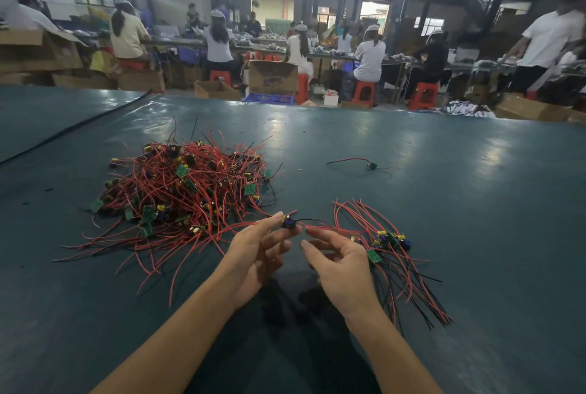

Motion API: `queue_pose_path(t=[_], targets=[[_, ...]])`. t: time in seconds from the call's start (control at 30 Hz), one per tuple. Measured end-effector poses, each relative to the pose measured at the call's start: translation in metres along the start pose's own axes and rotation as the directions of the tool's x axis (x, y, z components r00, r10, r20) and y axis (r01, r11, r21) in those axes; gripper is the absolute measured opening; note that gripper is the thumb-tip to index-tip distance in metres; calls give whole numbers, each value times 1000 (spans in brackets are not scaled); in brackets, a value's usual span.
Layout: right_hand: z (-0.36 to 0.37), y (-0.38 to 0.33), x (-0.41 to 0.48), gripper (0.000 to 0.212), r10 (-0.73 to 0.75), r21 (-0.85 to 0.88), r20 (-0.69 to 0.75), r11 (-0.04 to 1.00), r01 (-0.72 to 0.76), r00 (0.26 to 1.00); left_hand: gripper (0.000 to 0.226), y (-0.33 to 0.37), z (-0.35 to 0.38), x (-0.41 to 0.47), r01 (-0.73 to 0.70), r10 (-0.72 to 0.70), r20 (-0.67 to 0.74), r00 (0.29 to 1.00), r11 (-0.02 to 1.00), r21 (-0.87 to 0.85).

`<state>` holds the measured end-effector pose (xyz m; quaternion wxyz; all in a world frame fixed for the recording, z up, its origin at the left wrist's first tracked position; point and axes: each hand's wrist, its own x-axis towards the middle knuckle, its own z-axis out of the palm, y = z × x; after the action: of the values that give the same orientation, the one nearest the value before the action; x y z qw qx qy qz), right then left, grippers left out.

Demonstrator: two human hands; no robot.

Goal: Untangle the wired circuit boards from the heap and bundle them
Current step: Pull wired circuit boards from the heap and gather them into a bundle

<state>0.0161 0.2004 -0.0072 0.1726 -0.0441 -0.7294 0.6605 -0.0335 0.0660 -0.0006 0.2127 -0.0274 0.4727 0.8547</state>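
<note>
**Inspector:** State of the fingers?

**Assessor:** The left hand (257, 254) has its fingers (279, 218) pinching one board (288, 223) at the tips, lifted just off the surface (348, 139). The right hand (339, 263) has its thumb and forefinger spread with nothing between them. Its other fingers are hidden behind the hand, so I cannot tell whether they grip anything.

**Inspector:** How does the board lie?

**Assessor:** It sits between the hands, just far and left of the right thumb. Its leads run left to right. A red lead trails left towards the heap (187, 190), and a black lead and another red one reach right towards the bundle (391, 239). The right hand is the nearer free hand.

**Inspector:** Your judgement of the step?

**Assessor:** One board is being drawn clear to join the bundle. The next move probably depends on whether the left-running lead is free of the heap's near fringe. If it is snagged, pulling right could drag neighbouring boards along.

**Inspector:** Where are the heap and bundle?

**Assessor:** The heap is to the left and farther off, a dense tangle of red wire and boards. The bundle is just beside the right hand on its right, boards together, wires fanned towards the near right. Most of the work remains.

**Inspector:** Surface and room?

**Assessor:** The surface is a dark green sheet. A stray board (369, 166) lies well apart, far right. Beyond the surface are workers (369, 57) on red stools (363, 93) at benches, with boxes (272, 76) on the floor.
</note>
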Motion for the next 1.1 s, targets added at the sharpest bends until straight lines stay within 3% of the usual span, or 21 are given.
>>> queue_pose_path(t=[0.07, 0.2, 0.33, 0.67, 0.93, 1.1], targets=[[1, -4, -4, 22, -25, 45, 19, 999, 24, 1000, 41, -1, 0, 0, -21, 21, -5, 1000, 999, 26], [1, -7, -6, 27, 27, 133, -76, 991, -17, 997, 34, -6, 3, -1, -55, 52, 26, 998, 991, 124], [2, -8, -6, 27, 11, 97, -75, 995, -3, 997, 24, -8, 5, -4, -98, 82, 81, 993, 972, 213], [2, -8, -5, 21, 72, 139, -156, 989, -50, 985, 31, -10, 10, -11, -140, 102, 132, 986, 937, 320], [4, -9, -7, 28, 92, 167, -177, 984, -62, 980, 41, -17, 22, -16, -302, 250, 171, 953, 833, 463], [4, -6, -7, 26, 98, 149, -180, 986, -71, 979, 40, -20, 20, -11, -402, 355, 198, 914, 714, 573]])
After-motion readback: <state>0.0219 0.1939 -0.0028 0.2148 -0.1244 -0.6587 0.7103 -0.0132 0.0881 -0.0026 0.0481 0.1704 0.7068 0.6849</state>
